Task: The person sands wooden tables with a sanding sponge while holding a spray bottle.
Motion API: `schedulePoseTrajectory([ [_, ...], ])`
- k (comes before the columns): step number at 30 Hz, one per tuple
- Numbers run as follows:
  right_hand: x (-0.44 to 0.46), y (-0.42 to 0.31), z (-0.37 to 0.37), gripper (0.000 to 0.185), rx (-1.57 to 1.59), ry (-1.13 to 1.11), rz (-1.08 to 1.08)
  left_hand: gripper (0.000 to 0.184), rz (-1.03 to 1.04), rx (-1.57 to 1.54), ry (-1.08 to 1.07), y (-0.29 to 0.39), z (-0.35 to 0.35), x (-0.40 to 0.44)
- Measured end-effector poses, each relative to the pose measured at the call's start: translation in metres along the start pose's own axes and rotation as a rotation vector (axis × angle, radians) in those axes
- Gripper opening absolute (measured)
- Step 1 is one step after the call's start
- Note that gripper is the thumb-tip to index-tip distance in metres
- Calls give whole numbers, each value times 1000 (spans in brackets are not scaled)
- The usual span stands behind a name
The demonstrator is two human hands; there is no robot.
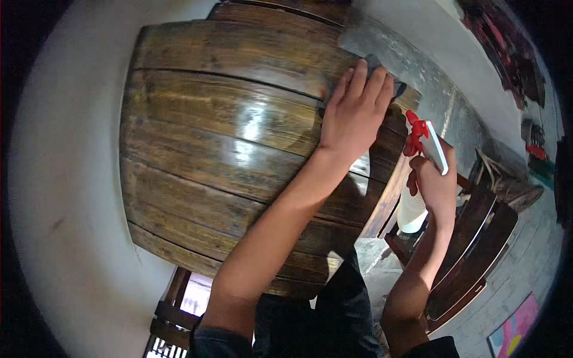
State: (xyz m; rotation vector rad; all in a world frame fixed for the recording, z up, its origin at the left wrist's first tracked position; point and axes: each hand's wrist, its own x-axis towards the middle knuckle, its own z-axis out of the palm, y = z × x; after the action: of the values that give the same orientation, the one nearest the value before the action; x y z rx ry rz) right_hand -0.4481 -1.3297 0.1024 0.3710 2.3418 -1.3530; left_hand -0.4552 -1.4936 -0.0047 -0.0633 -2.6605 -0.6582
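A wooden table (197,113) of dark, glossy planks fills the middle of the view. Near its far right corner, my left hand (357,113) presses down on a dark cloth (374,61), which shows at the fingertips and beside the palm. Just past the right edge of the table, my right hand (434,176) grips a spray bottle (412,212) with a red and white trigger head and a pale body. The bottle is upright, its red nozzle pointing toward the tabletop.
Slatted wooden seating (471,256) stands at the right. A pale wall (77,179) runs along the left. A wooden chair (170,319) shows at the lower left, and a colourful sheet (516,325) lies at the lower right.
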Motion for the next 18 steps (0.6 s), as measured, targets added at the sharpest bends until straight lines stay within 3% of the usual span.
schedulePoseTrajectory([
  [4,-6,-33,59,50,-36,-113,-137,57,-111,52,34,-87,-54,-7],
  [8,-4,-79,132,34,-213,-218,-391,51,-186,136,171,-187,-115,-16],
  [10,-18,-126,172,34,-155,-267,-224,50,-245,190,227,-232,-139,-23],
  [14,-9,-170,236,33,-262,-448,-296,49,-348,303,299,-300,-176,-31],
  [15,-10,-178,247,36,-264,-448,-292,56,-439,226,236,-311,-182,-34],
  [18,-4,-185,262,39,-261,-497,-332,50,-444,211,271,-321,-183,-41],
])
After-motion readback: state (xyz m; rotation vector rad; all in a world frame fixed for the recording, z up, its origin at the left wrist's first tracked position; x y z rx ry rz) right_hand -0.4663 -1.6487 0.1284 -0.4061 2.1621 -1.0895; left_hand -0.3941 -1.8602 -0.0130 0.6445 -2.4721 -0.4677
